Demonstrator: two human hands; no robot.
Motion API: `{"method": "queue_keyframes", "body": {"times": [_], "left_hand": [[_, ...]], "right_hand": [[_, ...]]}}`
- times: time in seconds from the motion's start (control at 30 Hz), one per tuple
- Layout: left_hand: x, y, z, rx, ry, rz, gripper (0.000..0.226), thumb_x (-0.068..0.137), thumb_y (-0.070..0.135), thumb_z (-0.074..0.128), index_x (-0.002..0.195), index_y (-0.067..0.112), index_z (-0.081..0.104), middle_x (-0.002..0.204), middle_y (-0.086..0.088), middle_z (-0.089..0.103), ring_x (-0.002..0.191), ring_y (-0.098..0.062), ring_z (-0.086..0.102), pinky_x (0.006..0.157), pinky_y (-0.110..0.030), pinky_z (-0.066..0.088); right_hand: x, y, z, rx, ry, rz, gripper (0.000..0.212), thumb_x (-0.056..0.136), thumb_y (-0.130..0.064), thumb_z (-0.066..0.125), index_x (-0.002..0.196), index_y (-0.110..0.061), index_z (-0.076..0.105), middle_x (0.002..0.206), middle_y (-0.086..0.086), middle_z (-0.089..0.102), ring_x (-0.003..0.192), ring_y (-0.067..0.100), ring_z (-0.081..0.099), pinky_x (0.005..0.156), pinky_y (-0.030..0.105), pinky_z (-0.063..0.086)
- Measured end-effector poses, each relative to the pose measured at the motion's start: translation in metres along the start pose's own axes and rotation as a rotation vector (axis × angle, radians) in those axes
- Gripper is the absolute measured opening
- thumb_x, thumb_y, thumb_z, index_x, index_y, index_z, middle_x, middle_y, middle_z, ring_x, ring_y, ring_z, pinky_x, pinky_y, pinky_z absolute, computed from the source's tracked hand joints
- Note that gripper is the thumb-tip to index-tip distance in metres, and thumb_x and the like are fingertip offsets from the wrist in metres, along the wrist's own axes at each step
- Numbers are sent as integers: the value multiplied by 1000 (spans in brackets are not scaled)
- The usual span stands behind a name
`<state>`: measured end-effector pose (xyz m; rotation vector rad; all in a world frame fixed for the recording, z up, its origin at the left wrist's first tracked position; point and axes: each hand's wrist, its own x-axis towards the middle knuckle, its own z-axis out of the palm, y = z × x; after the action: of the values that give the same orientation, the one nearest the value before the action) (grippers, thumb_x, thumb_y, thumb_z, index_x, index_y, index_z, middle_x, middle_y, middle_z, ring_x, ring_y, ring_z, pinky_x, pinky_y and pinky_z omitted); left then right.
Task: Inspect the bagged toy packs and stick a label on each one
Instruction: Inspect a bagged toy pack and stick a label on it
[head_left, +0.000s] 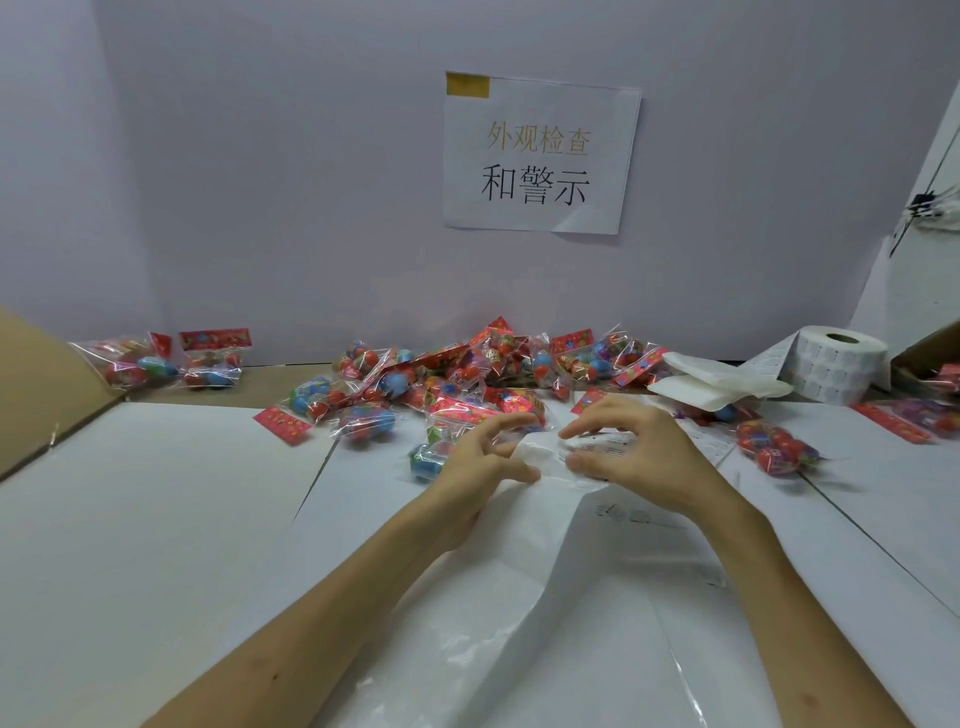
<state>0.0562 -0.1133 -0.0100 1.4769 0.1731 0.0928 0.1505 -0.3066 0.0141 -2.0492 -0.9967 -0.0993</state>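
1. At the middle of the desk (156, 493), both my hands pinch the label strip (540, 454): left hand (483, 460) by its end, right hand (631, 447) beside it, likely peeling a label.
2. Behind them the heap of toy packs (467, 374) waits; most work seems left.
3. Two packs (171, 361) far left may be finished; I cannot tell.
4. No pack is in hand yet.

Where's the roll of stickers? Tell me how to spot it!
Start at the paper sign on the back wall, then look down and right. Past the pile of toy packs stands the label roll: the only white cylinder, hollow in the middle.
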Motion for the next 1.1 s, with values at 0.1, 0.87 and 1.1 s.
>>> {"method": "queue_keyframes", "body": {"times": [0.1,0.87,1.1], "left_hand": [[0,-3,0,35,0,38,65,77,-16,69,118,35,67,104,0,77,99,-19,72,83,-29,60],[-3,-1,1,22,-17,124,44,84,1,73,119,28,73,125,-1,69,110,-26,69,91,-33,57],[-3,0,0,-12,34,120,29,89,9,72,109,28,77,117,1,73,102,-21,72,79,-25,56]], "right_hand": [[0,0,1,-27,-50,13,19,79,-33,86,94,-42,78,104,-28,62,106,-8,57,84,16,40],[1,-1,15,-147,93,-78,21,73,-25,91,84,-37,79,90,-24,68,94,-2,63,74,7,40],[0,-5,15,-139,119,-125,19,70,-28,92,84,-35,80,88,-23,69,92,2,65,75,17,45]]}}
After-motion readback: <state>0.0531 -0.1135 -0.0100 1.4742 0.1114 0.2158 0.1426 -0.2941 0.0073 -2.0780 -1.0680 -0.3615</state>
